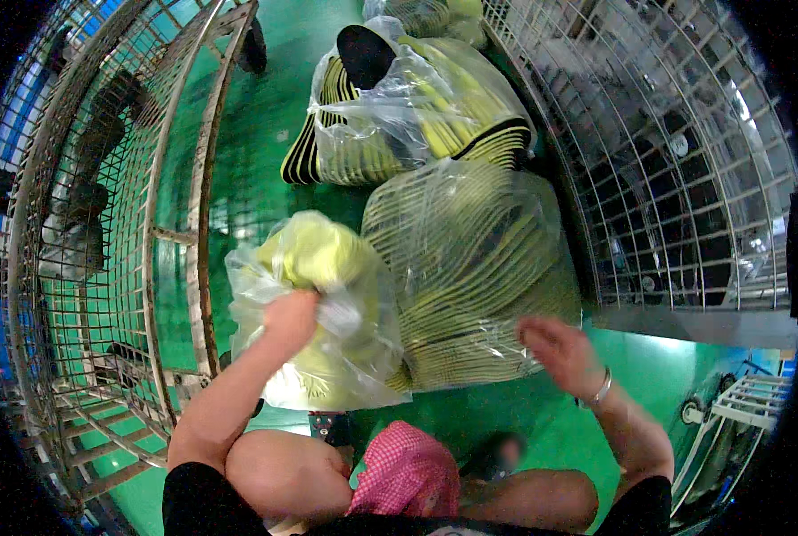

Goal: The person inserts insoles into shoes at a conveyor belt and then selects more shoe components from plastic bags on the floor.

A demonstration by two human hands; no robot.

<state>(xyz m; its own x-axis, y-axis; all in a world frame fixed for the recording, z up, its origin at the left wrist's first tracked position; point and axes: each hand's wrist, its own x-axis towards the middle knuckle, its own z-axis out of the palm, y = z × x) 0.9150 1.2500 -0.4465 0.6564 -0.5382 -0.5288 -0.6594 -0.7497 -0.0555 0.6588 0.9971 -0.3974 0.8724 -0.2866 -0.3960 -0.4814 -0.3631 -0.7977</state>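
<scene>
Clear crinkled plastic everywhere: three bags of stacked yellow-green pieces on a glossy green floor [265,134].

- Small bag [323,308], frame centre-left: thin glossy film, puffed and wrinkled, pale yellow rounded contents. Left hand [290,314] closed into a fist, bunching the film at the bag's top middle. Bag sits at 9 o'clock of the big bag, touching it.
- Big bag [475,268], centre: tight stack of curved flat pieces, yellow-olive with darker edges, ribbed look through the film. Lower end at 5 o'clock is near the right hand.
- Right hand [559,350]: open, fingers loosely spread, palm toward the big bag's lower right corner, just beside it. Blurred; contact cannot tell. Thin metal bangle [602,389] on the wrist.
- Far bag [417,107], 12 o'clock of the big bag: same curved pieces, yellow with black edges, fanned; film loose, a dark rounded piece poking up at its top left.
- Wire cage, left [131,223]: rusty painted rods, grid mesh, from 7 to 11 o'clock.
- Wire cage, right [667,161]: brighter grey grid mesh on a flat metal base, 1 to 3 o'clock.
- Pink checked cloth [406,469] at 6 o'clock, between the person's bare knees.
- No legible labels on any bag.
</scene>
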